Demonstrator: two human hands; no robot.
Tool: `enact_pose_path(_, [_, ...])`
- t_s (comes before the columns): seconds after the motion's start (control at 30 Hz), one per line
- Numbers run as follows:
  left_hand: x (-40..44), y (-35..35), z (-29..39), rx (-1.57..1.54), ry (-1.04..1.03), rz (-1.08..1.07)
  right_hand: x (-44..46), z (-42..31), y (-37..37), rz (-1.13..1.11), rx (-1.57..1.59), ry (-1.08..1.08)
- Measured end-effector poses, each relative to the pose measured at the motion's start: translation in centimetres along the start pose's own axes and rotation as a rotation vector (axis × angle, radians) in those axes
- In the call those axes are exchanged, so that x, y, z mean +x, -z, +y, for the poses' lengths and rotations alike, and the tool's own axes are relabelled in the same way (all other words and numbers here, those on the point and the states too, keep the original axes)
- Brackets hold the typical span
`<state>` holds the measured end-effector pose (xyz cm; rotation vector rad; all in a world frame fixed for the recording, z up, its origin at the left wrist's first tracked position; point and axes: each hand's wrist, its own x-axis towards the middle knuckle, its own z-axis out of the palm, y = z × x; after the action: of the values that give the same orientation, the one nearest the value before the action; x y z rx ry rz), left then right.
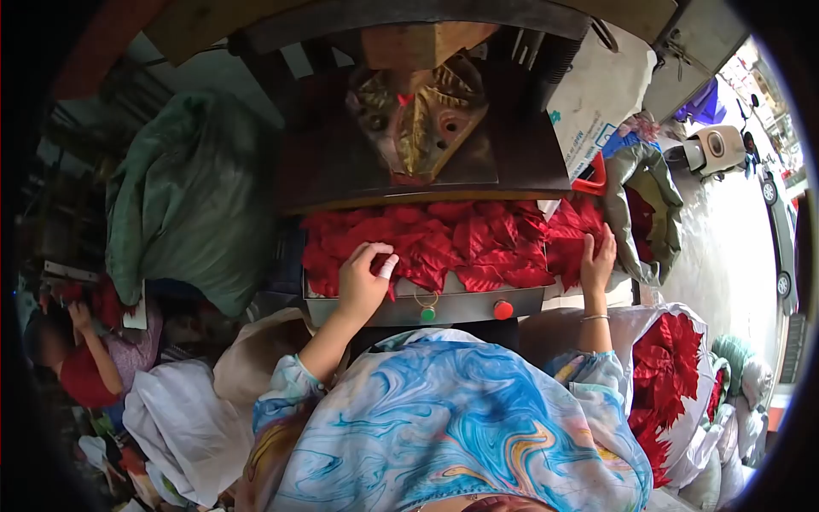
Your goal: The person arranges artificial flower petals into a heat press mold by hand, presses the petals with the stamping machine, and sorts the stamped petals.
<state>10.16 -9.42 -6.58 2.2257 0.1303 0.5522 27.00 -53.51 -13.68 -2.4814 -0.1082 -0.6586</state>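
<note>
A long heap of red fabric petals (461,243) with leaf-like veins lies in a grey metal tray (341,309) in front of me. My left hand (367,277) is at the tray's left front, fingers curled and closed around part of a red petal; a white wrap covers one finger. My right hand (599,258) rests at the right end of the heap, fingers stretched and apart, touching the petals there. A machine with a brass-coloured, leaf-shaped metal die (418,115) stands just behind the tray.
A green button (428,314) and a red button (503,310) are on the front panel. An open sack (644,213) stands at the right, a white bag of red petals (670,367) below it. A large green sack (188,205) is left; another person (102,358) sits beyond.
</note>
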Motion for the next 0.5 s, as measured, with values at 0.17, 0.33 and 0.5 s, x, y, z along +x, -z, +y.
enact_pose_path(0.17, [2.2,-2.2,0.4,0.083,-0.094,-0.108,0.2,-3.2,2.7,0.224,-0.044,0.058])
enact_pose_path(0.33, [3.3,-6.3,2.4,0.106,-0.038,-0.261,-1.4,-13.1,2.9,0.028,0.281,0.176])
enact_pose_path(0.5, [3.9,-8.2,3.4,0.179,-0.052,-0.234,-2.8,-17.9,1.0,-0.231,0.423,0.163])
